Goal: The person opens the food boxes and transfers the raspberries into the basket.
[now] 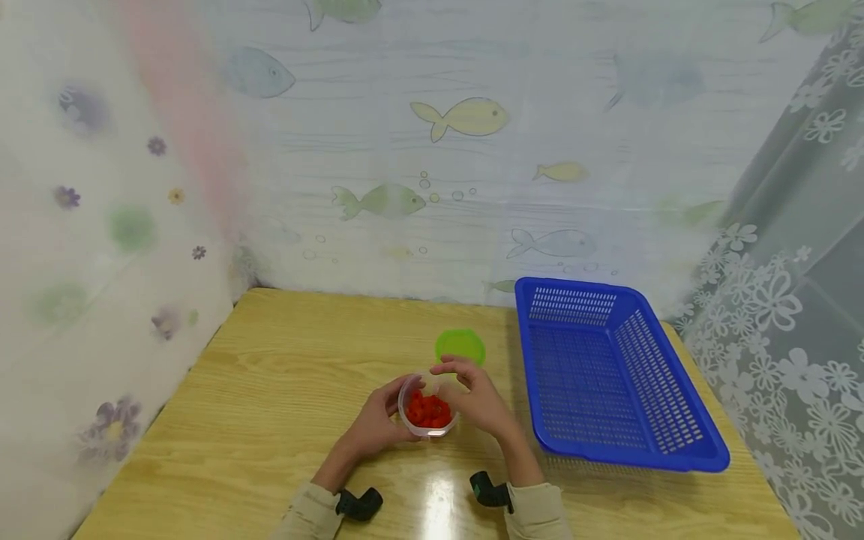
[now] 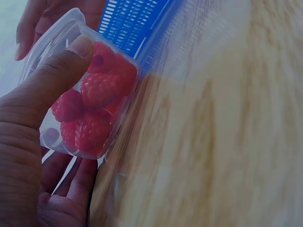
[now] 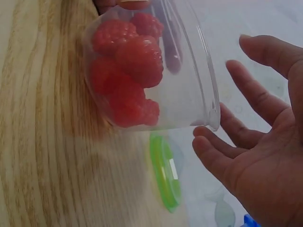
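Head view gives the full blue basket (image 1: 709, 454); right wrist view shows raspberries (image 3: 125, 71) through the clear tub's (image 3: 189, 94) side. Tub between hands over table (image 1: 283, 382), near green lid (image 1: 460, 345); mouth up, roundish, no plain long axis. Left hand (image 1: 374, 424) grip pinching tub, thumb one side. Right hand (image 1: 481, 397) grip spread at rim; contact unclear.

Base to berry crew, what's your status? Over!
Left hand holding clear cup; right hand open by its rim. Red berries inside. Green lid off, beyond the cup; blue basket to the right, clear of both hands.
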Tool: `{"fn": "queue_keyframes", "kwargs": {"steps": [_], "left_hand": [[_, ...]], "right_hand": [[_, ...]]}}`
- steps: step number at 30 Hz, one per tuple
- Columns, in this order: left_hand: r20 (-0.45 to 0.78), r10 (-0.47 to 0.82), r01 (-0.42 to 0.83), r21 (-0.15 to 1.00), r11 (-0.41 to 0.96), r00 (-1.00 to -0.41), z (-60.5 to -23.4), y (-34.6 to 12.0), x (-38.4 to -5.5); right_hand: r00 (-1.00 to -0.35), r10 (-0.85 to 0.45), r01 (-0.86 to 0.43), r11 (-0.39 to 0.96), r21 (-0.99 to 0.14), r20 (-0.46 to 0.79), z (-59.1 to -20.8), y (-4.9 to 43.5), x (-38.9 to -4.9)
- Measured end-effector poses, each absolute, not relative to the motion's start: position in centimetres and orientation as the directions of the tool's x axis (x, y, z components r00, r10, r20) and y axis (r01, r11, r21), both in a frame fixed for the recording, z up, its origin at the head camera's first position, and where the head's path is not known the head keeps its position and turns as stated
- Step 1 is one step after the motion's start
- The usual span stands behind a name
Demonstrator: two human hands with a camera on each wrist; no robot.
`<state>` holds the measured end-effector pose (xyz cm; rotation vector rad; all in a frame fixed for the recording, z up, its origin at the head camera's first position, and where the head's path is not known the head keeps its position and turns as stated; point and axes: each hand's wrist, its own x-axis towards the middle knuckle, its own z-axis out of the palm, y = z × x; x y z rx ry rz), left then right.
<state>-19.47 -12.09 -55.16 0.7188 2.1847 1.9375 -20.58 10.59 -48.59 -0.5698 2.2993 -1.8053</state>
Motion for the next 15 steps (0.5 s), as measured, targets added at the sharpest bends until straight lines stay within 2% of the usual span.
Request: {"fn": "queue_keyframes", "kwargs": {"steps": [7,15], "left_hand": [[0.205,0.434,0.246,0.968,0.040,-0.877,-55.13,-12.13,-19.49],[0.195,0.438,0.239,0.970,0.047,-0.877,-55.04,-12.26,-19.47]], "right_hand": [[-0.893,-0.446,-0.191,0.233,-0.954,0.069,-48.94,10.39,-20.49],[-0.878,-0.476,-0.165,0.190,-0.968,0.056,-49.30,10.06,-20.25]]}}
